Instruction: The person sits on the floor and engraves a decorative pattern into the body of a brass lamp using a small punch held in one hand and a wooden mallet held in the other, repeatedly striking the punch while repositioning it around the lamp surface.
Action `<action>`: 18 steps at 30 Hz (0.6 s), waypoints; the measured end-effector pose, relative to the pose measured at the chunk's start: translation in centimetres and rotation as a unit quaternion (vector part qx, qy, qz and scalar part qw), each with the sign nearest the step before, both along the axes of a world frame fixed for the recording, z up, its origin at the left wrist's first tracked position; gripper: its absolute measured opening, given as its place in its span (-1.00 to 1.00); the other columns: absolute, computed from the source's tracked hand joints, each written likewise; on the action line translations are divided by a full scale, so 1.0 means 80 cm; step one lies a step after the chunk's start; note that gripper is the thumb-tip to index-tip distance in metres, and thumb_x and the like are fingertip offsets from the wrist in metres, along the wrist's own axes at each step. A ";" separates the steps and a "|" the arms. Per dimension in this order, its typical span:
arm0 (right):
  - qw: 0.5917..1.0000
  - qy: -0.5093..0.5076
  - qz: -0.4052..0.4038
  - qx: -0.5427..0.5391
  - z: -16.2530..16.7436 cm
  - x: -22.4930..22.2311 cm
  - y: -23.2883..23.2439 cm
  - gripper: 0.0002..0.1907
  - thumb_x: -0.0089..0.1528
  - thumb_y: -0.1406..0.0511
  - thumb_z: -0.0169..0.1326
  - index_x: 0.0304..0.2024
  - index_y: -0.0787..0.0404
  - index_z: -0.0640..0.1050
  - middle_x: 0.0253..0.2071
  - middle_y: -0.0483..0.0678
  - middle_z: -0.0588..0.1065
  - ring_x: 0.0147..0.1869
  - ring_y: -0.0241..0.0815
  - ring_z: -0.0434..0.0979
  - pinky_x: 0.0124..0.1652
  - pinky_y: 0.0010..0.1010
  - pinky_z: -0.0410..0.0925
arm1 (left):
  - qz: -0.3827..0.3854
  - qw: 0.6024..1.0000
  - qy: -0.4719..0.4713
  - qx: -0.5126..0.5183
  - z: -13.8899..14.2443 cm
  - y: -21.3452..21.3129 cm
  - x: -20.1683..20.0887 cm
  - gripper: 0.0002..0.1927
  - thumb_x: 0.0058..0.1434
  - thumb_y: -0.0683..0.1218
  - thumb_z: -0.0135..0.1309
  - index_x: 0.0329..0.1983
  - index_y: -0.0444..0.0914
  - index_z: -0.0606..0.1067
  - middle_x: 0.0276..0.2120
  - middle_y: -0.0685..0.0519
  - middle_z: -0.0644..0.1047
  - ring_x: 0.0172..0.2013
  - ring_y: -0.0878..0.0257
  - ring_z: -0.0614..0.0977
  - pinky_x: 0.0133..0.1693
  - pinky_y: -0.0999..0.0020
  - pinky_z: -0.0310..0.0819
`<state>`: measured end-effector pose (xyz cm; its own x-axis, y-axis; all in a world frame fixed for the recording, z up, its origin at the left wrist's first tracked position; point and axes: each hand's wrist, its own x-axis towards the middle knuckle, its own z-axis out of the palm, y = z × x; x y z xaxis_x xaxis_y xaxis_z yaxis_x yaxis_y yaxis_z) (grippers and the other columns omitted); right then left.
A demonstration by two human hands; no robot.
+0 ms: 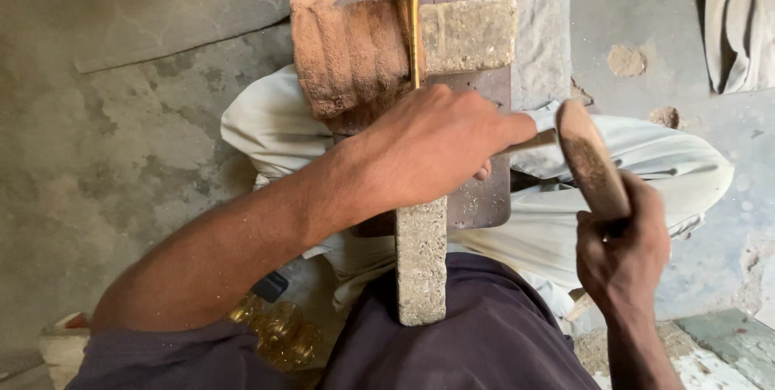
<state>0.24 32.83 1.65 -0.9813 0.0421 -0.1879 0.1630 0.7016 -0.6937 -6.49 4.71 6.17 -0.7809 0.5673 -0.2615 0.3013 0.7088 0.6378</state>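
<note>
Left hand (436, 144) grip closed around slim brass stem (414, 27), flared end lying beside coarse brown cloth (347, 51) on rough T-shaped block (421, 257). Right hand (623, 257) clenched on worn wooden paddle (592, 160).

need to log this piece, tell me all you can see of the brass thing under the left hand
The brass piece is a slim, shiny golden stem that flares into a funnel-like cup at its far end, cut off by the picture's top edge. It lies lengthwise on a grey T-shaped block, beside a brown fuzzy cloth pad. The left hand covers its near end, so that part is hidden.
</note>
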 end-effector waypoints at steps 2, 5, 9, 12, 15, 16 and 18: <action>1.000 0.011 0.001 0.003 0.001 0.004 -0.002 -0.39 0.16 0.44 0.25 0.22 0.31 0.31 0.02 0.14 0.52 0.04 0.01 0.57 0.00 -0.17 0.48 | 0.006 1.000 0.021 0.017 -0.001 -0.005 0.001 -0.73 0.41 -0.15 -0.08 0.14 -0.25 0.44 -0.45 -0.01 0.58 -0.31 0.20 0.75 -0.50 0.38 0.66; 0.998 0.045 -0.010 -0.033 0.006 0.009 -0.005 -0.41 0.19 0.42 0.21 0.22 0.27 0.25 0.02 0.10 0.50 0.08 -0.07 0.58 0.04 -0.25 0.52 | 0.020 0.996 0.049 0.078 -0.003 -0.015 0.012 -0.70 0.41 -0.19 -0.06 0.19 -0.19 0.43 -0.40 0.01 0.59 -0.34 0.20 0.76 -0.49 0.39 0.65; 0.992 0.117 0.035 -0.033 0.028 0.014 -0.018 -0.43 0.28 0.43 0.20 0.26 0.32 0.24 0.05 0.10 0.48 0.13 -0.06 0.57 0.11 -0.26 0.51 | 0.038 0.987 0.095 0.127 -0.008 -0.030 0.024 -0.62 0.34 -0.22 -0.01 0.22 -0.16 0.43 -0.42 0.04 0.59 -0.31 0.20 0.76 -0.46 0.44 0.66; 0.980 0.132 0.095 0.115 0.056 0.008 -0.026 -0.47 0.21 0.51 0.19 0.19 0.44 0.31 -0.04 0.24 0.50 -0.01 0.08 0.58 -0.07 -0.18 0.49 | 0.031 0.991 0.086 0.098 -0.014 -0.032 0.028 -0.64 0.41 -0.25 -0.07 0.25 -0.18 0.41 -0.47 0.00 0.57 -0.31 0.18 0.75 -0.55 0.45 0.55; 0.993 0.102 0.051 0.040 0.074 -0.005 -0.033 -0.46 0.15 0.48 0.17 0.16 0.49 0.32 -0.06 0.19 0.50 -0.03 -0.01 0.58 -0.06 -0.26 0.49 | 0.040 0.987 0.087 0.133 -0.020 -0.037 0.032 -0.63 0.39 -0.27 -0.06 0.25 -0.19 0.41 -0.46 0.01 0.57 -0.30 0.21 0.76 -0.57 0.48 0.53; 0.995 0.079 0.005 -0.062 0.078 -0.007 -0.035 -0.42 0.13 0.43 0.16 0.16 0.48 0.29 -0.05 0.12 0.49 0.01 -0.10 0.57 0.00 -0.33 0.49 | 0.045 0.985 0.094 0.134 -0.021 -0.037 0.033 -0.63 0.39 -0.26 -0.05 0.26 -0.19 0.41 -0.46 0.01 0.57 -0.32 0.21 0.76 -0.58 0.50 0.56; 0.966 0.093 0.124 0.206 0.084 -0.012 -0.034 -0.52 0.21 0.50 0.21 0.15 0.49 0.39 -0.08 0.24 0.54 -0.09 0.03 0.61 -0.17 -0.23 0.48 | 0.055 0.983 0.114 0.137 -0.023 -0.038 0.034 -0.62 0.40 -0.26 -0.04 0.27 -0.19 0.41 -0.45 0.01 0.57 -0.35 0.20 0.75 -0.59 0.53 0.61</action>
